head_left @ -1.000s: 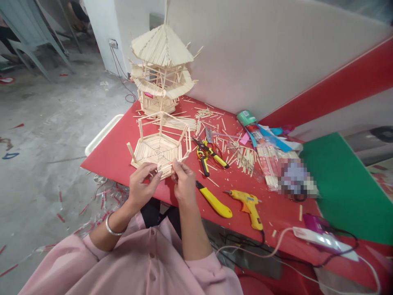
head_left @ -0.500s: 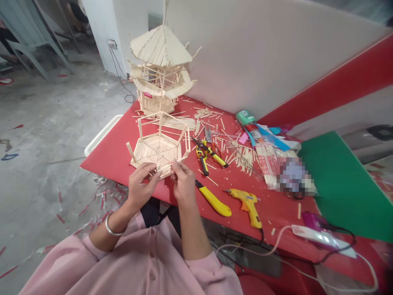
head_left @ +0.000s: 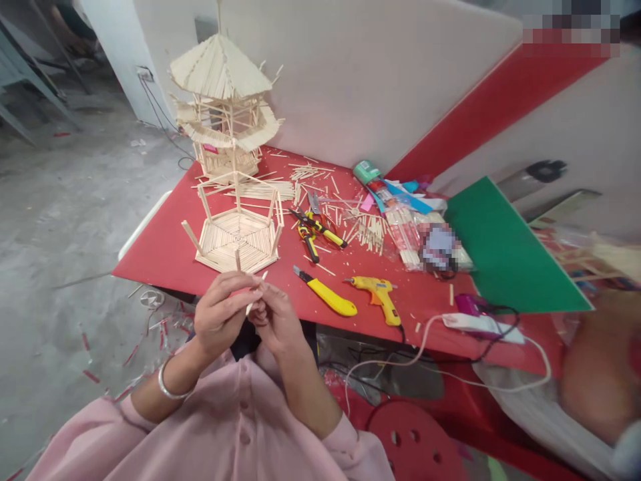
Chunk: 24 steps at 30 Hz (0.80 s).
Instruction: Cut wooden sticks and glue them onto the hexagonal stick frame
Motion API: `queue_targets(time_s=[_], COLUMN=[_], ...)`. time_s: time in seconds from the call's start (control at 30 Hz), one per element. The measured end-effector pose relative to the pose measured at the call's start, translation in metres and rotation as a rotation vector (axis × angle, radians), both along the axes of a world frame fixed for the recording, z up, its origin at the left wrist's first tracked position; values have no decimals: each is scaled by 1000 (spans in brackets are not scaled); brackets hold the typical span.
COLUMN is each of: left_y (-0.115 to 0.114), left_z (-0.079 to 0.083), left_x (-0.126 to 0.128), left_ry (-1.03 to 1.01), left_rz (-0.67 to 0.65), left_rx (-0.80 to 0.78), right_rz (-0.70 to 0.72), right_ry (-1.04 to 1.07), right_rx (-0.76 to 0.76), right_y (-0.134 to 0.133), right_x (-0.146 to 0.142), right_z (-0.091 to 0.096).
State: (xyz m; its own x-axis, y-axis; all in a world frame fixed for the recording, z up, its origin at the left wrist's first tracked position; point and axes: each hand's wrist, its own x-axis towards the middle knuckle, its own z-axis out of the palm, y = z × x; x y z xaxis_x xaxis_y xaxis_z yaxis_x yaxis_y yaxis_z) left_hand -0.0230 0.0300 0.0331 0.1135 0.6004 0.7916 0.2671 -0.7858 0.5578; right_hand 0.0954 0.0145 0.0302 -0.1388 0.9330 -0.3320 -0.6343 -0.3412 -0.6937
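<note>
At the lower centre of the frame, just in front of the worktop's point(head_left: 155, 257) near edge, the right hand point(head_left: 278, 317) pinches a thin stick point(head_left: 249, 309) between thumb and fingers, one pale tip poking out above and the other below. The left hand point(head_left: 223, 310) is curled in from the left, its fingertips touching the right hand's around the stick; whether it pinches too is hidden. So little of the stick shows that a loose pinch, I judge, could let it roll away and drop. Directly behind the knuckles, left of centre, lies the six-sided stick base point(head_left: 215, 234), its near post point(head_left: 238, 259) upright close to the fingers; a careless lift of either hand might knock that post askew. Right of the hands rests a yellow cutter point(head_left: 330, 297), and beyond its handle a yellow glue gun point(head_left: 375, 294) whose cord runs over the edge, so a snagging arm could drag it off. Farther back, near the centre, crossed pliers point(head_left: 320, 234) lie beside scattered sticks point(head_left: 370, 230). At upper left the roofed stick tower point(head_left: 220, 73) stands near the wall, tall and light-looking; a bump to the worktop would probably shake it.
</note>
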Motion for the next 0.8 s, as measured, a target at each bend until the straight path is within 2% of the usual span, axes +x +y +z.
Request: queue_targets(time_s=[0.07,0.13,0.23,0.27,0.33,0.47,0.53,0.63,0.8], left_y=[-4,-11,-22,-26,-31,-35,-35,-32,-21], left_z=[4,7,7,7,6,8,11,16,16], left_x=[2,3,7,10,16,25,24,19,14], left_ry=[-41,-54,-81,-122,-246,-459,-514,-545,-527], left_rz=[-49,-64,-122,-165,-252,-317,-321,-304,-278], left_rx=[-44,-122,-339,-424,-588,-830,-903,-944,-962], right_rz=[67,40,-314,-359,-339,-167,-35,135,230], right_ry=[-201,-553,-1261,-1441,-1660,-1930,-2039,-2129,-2101], right_rx=[77,202,336,346,354,347,314,208,158], right_y=[-10,-19,-23,-20,-8,32,55,87,129], right_x=[14,37,80,93,113,127,126,126,137], right_z=[-2,-5,-10,-12,-14,-8,-2,6,15])
